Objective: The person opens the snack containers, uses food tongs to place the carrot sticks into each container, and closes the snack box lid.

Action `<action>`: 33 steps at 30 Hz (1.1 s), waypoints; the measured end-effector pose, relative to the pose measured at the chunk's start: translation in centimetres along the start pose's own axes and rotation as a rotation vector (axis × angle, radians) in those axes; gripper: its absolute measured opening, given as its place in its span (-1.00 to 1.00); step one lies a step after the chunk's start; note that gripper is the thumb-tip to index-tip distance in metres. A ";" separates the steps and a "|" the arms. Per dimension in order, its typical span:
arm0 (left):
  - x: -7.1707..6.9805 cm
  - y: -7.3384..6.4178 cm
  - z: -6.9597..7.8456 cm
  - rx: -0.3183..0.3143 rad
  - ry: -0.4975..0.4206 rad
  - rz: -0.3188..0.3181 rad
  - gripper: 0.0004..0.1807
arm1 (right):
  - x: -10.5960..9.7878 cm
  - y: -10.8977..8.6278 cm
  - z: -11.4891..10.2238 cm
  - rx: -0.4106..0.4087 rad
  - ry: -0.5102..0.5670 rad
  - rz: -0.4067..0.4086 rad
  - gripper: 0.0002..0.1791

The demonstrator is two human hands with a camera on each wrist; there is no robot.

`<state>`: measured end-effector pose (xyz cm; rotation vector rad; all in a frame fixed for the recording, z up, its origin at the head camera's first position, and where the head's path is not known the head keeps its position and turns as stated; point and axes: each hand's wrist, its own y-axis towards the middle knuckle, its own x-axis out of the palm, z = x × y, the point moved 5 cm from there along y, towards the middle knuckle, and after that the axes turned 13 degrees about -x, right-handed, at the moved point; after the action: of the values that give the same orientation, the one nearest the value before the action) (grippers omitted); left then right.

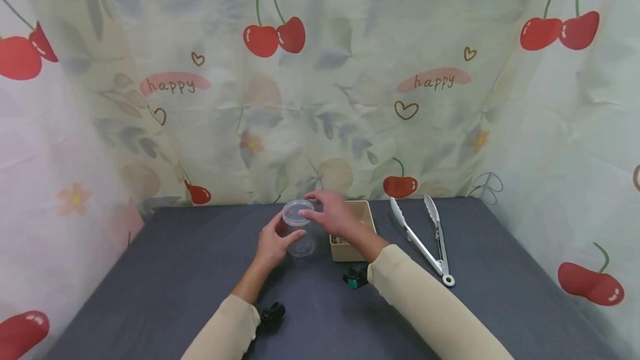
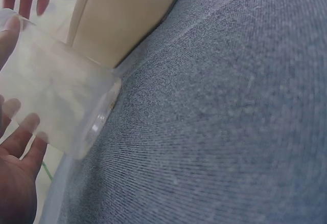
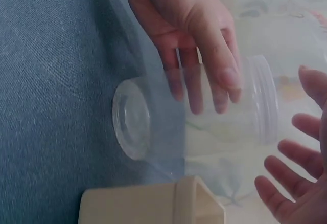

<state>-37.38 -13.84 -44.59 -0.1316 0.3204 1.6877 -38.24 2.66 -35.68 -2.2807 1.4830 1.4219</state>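
A clear plastic jar (image 1: 301, 246) stands upright on the dark table, with a clear lid (image 1: 298, 213) on top. My left hand (image 1: 272, 243) holds the jar's side, thumb on the near side and fingers round the other, as the right wrist view also shows for the jar (image 3: 204, 116). Above and right of the lid hovers my right hand (image 1: 334, 216), its fingers spread and apart from the lid in the right wrist view. The jar's wall is see-through, and nothing shows inside it.
Just right of the jar sits a beige box (image 1: 350, 254), partly covered by my right forearm, with small objects in it too hidden to name. Metal tongs (image 1: 424, 246) lie spread at the right. A printed curtain (image 1: 320, 99) hangs behind the table (image 1: 200, 271).
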 end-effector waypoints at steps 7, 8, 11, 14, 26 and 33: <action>0.1 0.1 -0.1 0.045 0.008 0.003 -0.23 | 1.2 0.6 0.2 0.041 -0.063 -0.049 -0.40; 0.1 0.1 -0.1 0.051 0.010 0.005 -0.24 | 1.3 0.7 0.2 0.036 -0.076 -0.054 -0.40; 0.1 0.1 -0.1 0.060 -0.002 -0.003 -0.24 | 1.4 1.0 0.1 0.022 -0.111 -0.073 -0.40; 0.0 0.1 -0.1 0.041 -0.037 -0.027 -0.23 | 1.6 1.1 -0.1 0.015 -0.141 -0.094 -0.40; 0.4 -0.1 0.0 0.006 0.024 0.021 -0.17 | 1.4 1.5 -0.5 -0.015 -0.311 -0.141 -0.37; 0.6 -0.3 0.1 0.021 0.086 0.048 -0.16 | 1.5 1.7 -1.1 -0.041 -0.396 -0.175 -0.35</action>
<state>-37.19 -13.19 -44.70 -0.1819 0.4084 1.7285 -38.65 0.23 -35.51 -1.9391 1.1184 1.7315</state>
